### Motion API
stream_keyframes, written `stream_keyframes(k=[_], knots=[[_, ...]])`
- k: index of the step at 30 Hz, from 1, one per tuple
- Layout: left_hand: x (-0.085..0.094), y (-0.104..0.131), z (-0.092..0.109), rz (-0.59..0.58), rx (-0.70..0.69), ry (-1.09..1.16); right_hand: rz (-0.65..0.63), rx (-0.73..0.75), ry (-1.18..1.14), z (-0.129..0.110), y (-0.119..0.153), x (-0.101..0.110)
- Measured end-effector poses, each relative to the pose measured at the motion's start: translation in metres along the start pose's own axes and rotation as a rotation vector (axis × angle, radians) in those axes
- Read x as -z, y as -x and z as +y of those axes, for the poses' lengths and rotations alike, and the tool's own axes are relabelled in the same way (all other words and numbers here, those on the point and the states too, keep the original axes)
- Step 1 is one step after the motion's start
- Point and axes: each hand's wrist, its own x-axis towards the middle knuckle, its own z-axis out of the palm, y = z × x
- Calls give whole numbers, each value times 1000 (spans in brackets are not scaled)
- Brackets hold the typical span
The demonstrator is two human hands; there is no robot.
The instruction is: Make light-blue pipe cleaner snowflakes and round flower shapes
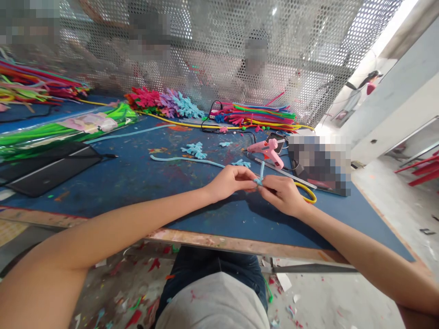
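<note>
Between my fingertips is a light-blue pipe cleaner (pixel 262 170), bent into a small bunch with one end standing up. My left hand (pixel 233 183) pinches the bunch from the left, and my right hand (pixel 281 194) grips it from the right; the fingers partly hide its shape. Just beyond my hands lie a small light-blue pipe-cleaner piece (pixel 241 163) and a long loose light-blue pipe cleaner (pixel 185 159). Farther off is a branched light-blue piece (pixel 195 150). A pink glue gun (pixel 265 148) rests on the table behind my right hand.
The blue table (pixel 137 183) carries a black tablet-like case (pixel 55 167), a bag of green pipe cleaners (pixel 68 128), finished colourful clusters (pixel 164 103) and pipe-cleaner bundles (pixel 260 114). A yellow loop (pixel 308 193) lies by my right wrist. A perforated metal screen (pixel 212 55) stands behind.
</note>
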Motion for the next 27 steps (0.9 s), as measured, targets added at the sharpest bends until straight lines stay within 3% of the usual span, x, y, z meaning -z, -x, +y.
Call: stream_keyframes(k=[5,10,13,18,21,27], knots=[[-7,2,2,-22,72,314,133,81,174,7,1,2],[-4,1,1,-13,133,318,117,111,401,11,4,5],[-1,1,0,29,108,268,160,65,351,11,3,5],[2,-2,-3,134,-2,108,254,-163,98,5,-2,5],[4,-3,-3,172,-69,-52,217,-148,-3,4,-3,5],[5,-2,-4,178,-140,-206,-1,122,127,4,-1,5]])
